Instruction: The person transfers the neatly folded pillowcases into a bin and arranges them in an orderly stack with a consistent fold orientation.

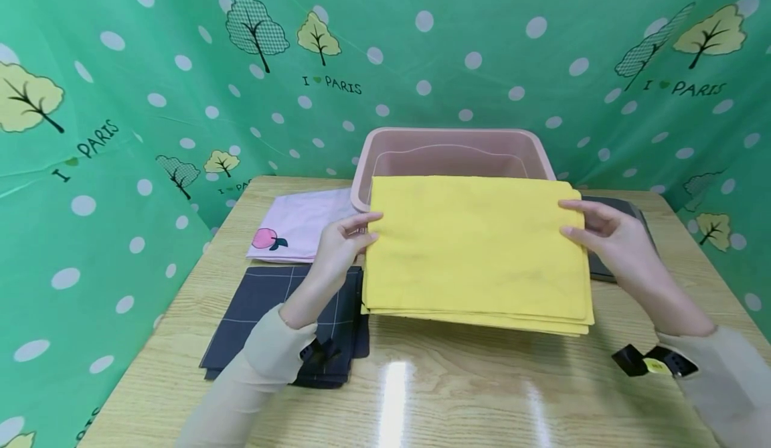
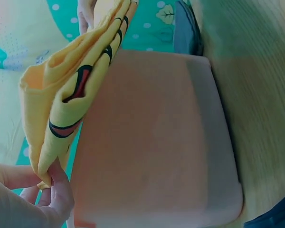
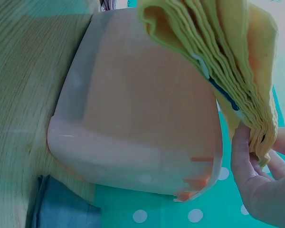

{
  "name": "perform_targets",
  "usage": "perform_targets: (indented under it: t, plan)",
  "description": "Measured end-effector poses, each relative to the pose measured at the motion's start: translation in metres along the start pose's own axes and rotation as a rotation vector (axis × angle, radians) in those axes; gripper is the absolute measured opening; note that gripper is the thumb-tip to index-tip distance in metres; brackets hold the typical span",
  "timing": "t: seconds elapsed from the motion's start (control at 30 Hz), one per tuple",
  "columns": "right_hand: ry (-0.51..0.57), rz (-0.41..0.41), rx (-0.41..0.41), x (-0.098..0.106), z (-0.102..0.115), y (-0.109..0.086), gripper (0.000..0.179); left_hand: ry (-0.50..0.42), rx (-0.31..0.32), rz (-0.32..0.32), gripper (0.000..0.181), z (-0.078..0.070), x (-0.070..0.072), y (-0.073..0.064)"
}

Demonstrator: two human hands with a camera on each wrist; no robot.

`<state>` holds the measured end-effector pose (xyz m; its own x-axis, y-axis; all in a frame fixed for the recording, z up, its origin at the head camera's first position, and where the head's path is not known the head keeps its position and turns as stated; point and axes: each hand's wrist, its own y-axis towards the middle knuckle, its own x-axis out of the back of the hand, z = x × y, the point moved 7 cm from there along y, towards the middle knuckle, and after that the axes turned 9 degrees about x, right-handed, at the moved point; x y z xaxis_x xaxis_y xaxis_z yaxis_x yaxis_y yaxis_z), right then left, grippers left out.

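Both hands hold up a folded yellow cloth [image 1: 476,247] in front of a pink plastic bin [image 1: 452,157]. Its left edge is pinched between the thumb and fingers of my left hand [image 1: 331,250], and my right hand [image 1: 614,234] grips the opposite edge. Several folded layers show along the bottom. In the left wrist view, black and red print peeks from the folds of the yellow cloth [image 2: 71,95]; the right wrist view shows its layers bunched at the fingers. The cloth overlaps the bin's front in the head view, hiding its lower part.
Left of the bin lies a folded pink cloth [image 1: 307,217] with a fruit print. Nearer me is a folded dark checked cloth [image 1: 259,307], partly behind my left forearm. A dark grey folded cloth [image 1: 602,267] lies on the right. A green dotted curtain [image 1: 421,53] hangs behind the wooden table [image 1: 470,388].
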<state>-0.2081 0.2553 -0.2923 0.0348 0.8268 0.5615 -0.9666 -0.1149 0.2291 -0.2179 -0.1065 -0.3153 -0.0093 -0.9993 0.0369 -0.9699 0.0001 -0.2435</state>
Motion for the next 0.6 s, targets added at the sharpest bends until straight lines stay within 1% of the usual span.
perform_targets:
  t: [0.17, 0.3, 0.47, 0.6]
  plan:
    - [0.009, -0.001, 0.001, 0.000, 0.002, 0.009, 0.050, 0.038, -0.002, -0.015, 0.031, -0.009, 0.003, 0.005]
    - [0.013, -0.011, -0.001, 0.002, 0.003, 0.016, 0.049, 0.079, -0.024, -0.029, 0.030, -0.019, 0.005, 0.009]
    - [0.009, 0.008, -0.034, 0.003, 0.003, 0.027, 0.051, 0.113, -0.017, -0.040, 0.031, -0.028, 0.006, 0.016]
    - [0.035, 0.012, -0.042, 0.003, 0.005, 0.035, 0.050, 0.116, -0.013, -0.040, 0.032, -0.033, 0.006, 0.022]
